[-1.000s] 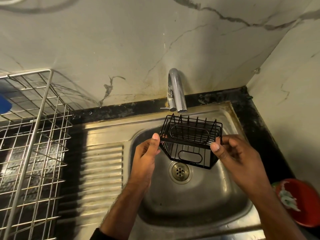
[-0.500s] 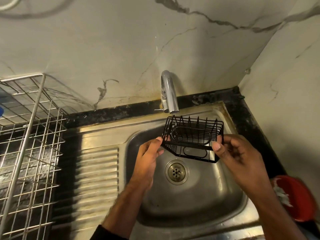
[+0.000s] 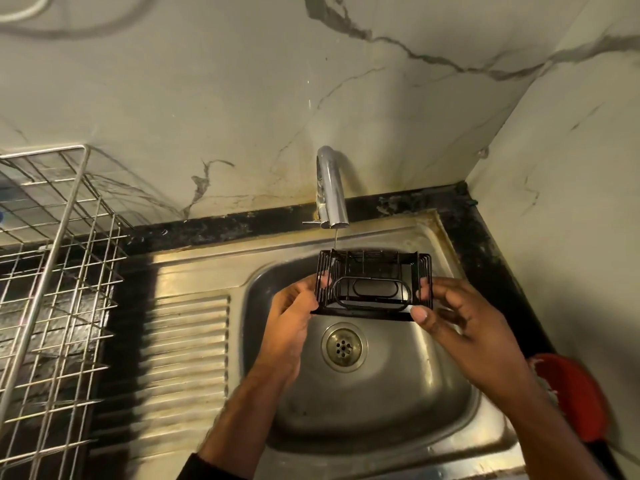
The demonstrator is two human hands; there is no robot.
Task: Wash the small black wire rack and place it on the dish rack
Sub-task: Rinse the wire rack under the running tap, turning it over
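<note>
Black wire rack (image 3: 375, 284): pinched by left hand (image 3: 290, 313) and right hand (image 3: 460, 320); rinsing, apparently under thin tap (image 3: 330, 188) trickle. I turn it next.

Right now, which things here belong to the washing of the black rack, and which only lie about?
Part of the job:
- small black wire rack, held by left hand and right hand
- tap, a thin stream running
- sink
- dish rack, on the left

Only lying about:
- red object, at the right edge
- blue thing behind the dish rack
</note>
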